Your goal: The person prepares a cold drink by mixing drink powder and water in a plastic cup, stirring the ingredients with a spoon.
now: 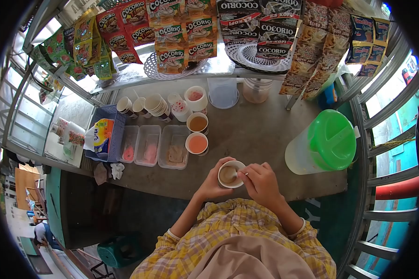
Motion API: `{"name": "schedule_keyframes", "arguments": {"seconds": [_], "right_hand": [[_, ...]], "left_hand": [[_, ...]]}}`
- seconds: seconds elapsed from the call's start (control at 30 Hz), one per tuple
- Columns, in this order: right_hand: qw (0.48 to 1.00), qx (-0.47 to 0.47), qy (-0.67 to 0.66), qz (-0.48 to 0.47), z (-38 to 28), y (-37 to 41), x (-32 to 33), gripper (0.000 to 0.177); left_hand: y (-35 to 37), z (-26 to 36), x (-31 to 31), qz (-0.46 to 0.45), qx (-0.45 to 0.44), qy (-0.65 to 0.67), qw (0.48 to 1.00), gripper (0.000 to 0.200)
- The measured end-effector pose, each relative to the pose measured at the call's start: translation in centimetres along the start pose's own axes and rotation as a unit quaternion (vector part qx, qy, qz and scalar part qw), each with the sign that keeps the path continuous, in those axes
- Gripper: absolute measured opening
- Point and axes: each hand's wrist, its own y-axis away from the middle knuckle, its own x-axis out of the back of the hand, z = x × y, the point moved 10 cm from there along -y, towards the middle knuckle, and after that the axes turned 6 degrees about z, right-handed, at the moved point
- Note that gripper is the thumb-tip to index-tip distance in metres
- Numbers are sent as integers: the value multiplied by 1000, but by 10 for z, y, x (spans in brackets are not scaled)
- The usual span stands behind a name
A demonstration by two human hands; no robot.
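My left hand (212, 182) is wrapped round the left side of a white paper cup (240, 164) holding light brown liquid (228, 174). At the cup's right rim, my right hand (260, 181) pinches the handle of a spoon (233, 176) whose bowl dips into the liquid. Up and to the left of the held cup stand a cup of pink-orange drink (198, 143) and, behind it, a cup of brown drink (198, 122). Three clear tubs (173, 144) with powders sit left of these cups.
A large jug with a green lid (333, 139) stands at the right. Stacked paper cups (156, 106) line the back left, beside a purple basket (118, 125). A clear container (223, 93) and a jar (257, 89) are at the back. Sachet strips (185, 35) hang above the counter (260, 125).
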Motion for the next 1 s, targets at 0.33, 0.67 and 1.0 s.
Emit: {"name": "schedule_keyframes", "arguments": {"seconds": [0.33,0.67,1.0], "right_hand": [[999,49,3,-21,-9,-2,9,8],[994,74,19,-72,-21,-4,2,9],[996,14,-20,-91,-12,-3,-5,13]], "left_hand": [[1,9,15,58,-60,40,996,88],[2,15,17,99,-110,3,989,86],[0,11,18,92,-72,8,993,82]]}}
